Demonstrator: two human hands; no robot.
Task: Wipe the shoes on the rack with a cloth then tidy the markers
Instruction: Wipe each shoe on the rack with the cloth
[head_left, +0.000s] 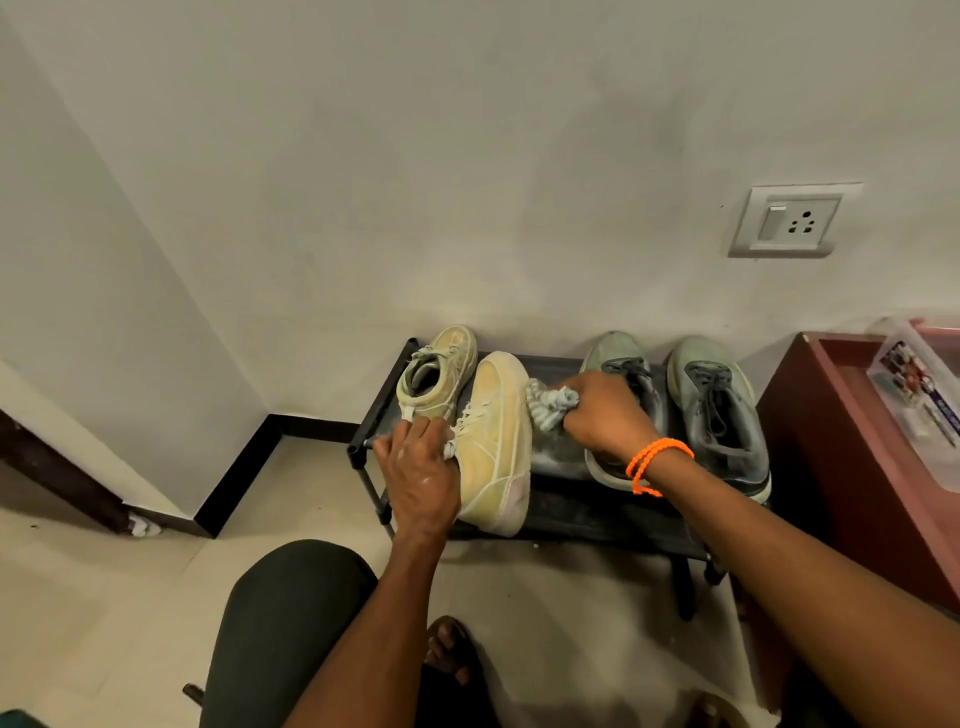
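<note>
The right hand (605, 415) clutched a bunched cloth (551, 408) against the side of the tilted yellow shoe (496, 441); the left hand (423, 475) gripped that shoe at its laces on the rack (571, 512). A hard push might have slid it off the front edge

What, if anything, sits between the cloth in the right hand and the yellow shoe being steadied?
Nothing visible. The right hand holds the bunched cloth right at the side of the nearer yellow shoe, which the left hand steadies on the rack. No object lies between them.
</note>
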